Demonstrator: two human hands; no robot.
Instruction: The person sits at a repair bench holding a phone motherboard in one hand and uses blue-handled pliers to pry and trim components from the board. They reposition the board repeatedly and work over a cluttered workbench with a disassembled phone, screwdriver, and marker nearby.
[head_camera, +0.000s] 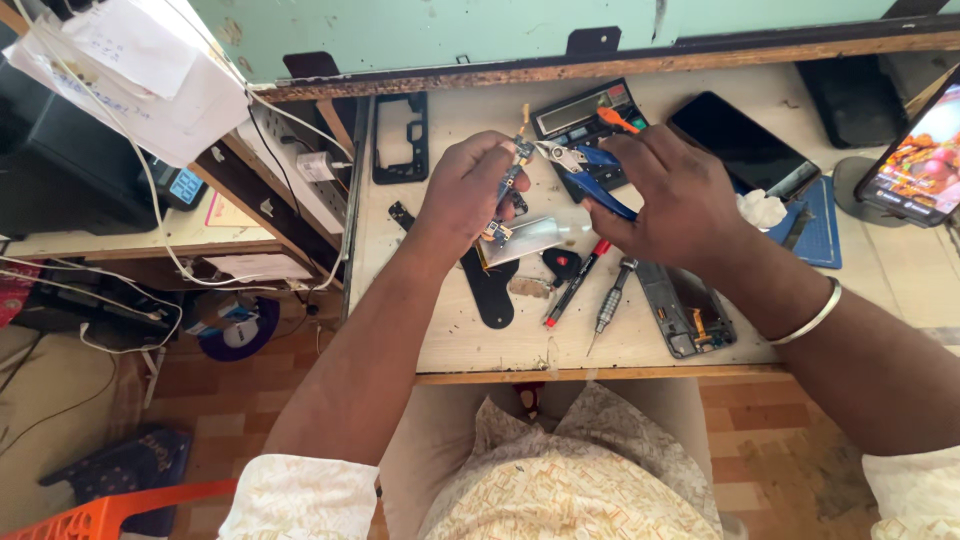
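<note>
Cluttered with phone parts, our small wooden workbench (500, 350) sits under a pale green wall, and we work just above its middle. Our left hand (465, 195) pinches a thin flex cable with small circuit parts (512, 185) between thumb and fingertips, held upright above the bench. Our right hand (680, 195) is closed around blue-handled cutting pliers (590, 170), whose tip meets the top end of the cable. We judge this cable to be very light, limp and easily torn, so it is best gripped by its stiffer board sections, never by the ribbon or connectors; the pliers are rigid and safe to squeeze by their handles. Just below our hands lie a silvery battery (535, 238), a black plastic opening tool (492, 290), a red-tipped screwdriver (575, 285), a metal screwdriver (610, 300) and an opened phone frame (685, 310). Further out sit a calculator (580, 115), a dark phone (735, 140), an empty phone bezel (402, 140) and a lit phone (920, 160) at the right edge.
</note>
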